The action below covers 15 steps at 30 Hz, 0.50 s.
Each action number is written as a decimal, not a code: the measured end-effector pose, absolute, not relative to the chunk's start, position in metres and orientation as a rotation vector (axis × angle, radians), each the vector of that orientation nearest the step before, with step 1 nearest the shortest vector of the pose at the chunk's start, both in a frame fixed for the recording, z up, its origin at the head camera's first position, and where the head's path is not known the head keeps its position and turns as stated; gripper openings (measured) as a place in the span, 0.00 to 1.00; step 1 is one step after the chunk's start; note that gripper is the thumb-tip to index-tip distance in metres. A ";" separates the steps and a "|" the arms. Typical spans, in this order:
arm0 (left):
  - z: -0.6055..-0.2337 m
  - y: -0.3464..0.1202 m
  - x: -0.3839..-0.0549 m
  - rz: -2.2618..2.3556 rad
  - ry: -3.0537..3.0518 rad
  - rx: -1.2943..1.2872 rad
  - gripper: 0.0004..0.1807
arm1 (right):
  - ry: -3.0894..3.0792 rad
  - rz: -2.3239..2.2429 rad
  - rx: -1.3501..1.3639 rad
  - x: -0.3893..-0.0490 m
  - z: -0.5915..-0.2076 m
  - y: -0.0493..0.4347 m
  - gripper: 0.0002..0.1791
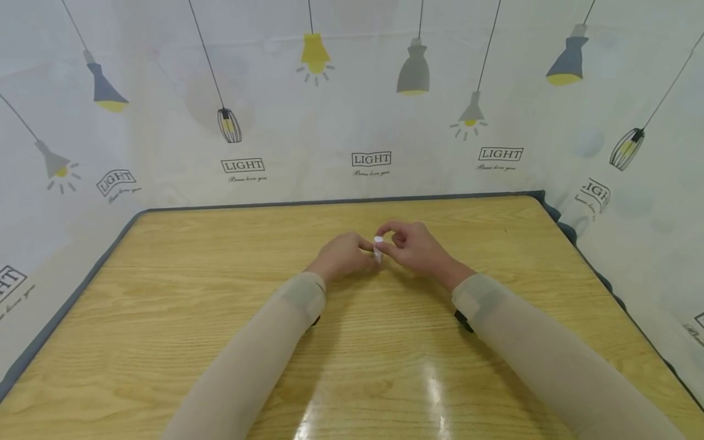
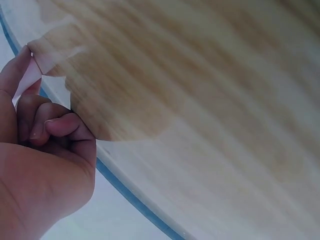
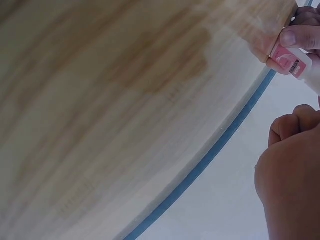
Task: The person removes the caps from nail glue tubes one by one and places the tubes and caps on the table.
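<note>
A small white bottle [image 1: 378,250] with a white top stands upright between the two hands, low over the table. Its pink label [image 3: 289,60] shows in the right wrist view. My left hand [image 1: 348,253] grips the bottle's lower part from the left, thumb against the label. From the right, my right hand [image 1: 416,249] pinches the top between thumb and forefinger. The left wrist view shows the left hand [image 2: 55,145] with its other fingers curled; only a pale bit of the bottle appears there.
The hands are over the far half of a wood-grain table [image 1: 220,293] with a dark blue edge. Behind and beside it hangs a pale cloth [image 1: 308,134] printed with lamps. Both forearms reach in from the near side, in light sleeves.
</note>
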State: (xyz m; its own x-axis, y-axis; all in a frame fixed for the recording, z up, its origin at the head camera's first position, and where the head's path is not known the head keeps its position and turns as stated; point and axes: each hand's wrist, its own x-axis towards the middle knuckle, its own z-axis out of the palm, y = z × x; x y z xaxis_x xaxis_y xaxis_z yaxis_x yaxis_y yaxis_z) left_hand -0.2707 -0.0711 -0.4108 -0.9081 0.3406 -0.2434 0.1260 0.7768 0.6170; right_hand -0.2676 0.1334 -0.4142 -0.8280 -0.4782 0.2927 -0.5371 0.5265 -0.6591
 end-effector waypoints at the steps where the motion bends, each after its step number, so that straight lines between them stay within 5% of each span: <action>1: -0.411 -0.071 -0.270 0.879 2.628 0.355 0.23 | -2.684 1.196 0.887 -0.268 -0.414 0.133 0.10; 15: -0.412 -0.073 -0.271 0.897 2.634 0.362 0.23 | -2.728 1.194 0.812 -0.268 -0.414 0.132 0.11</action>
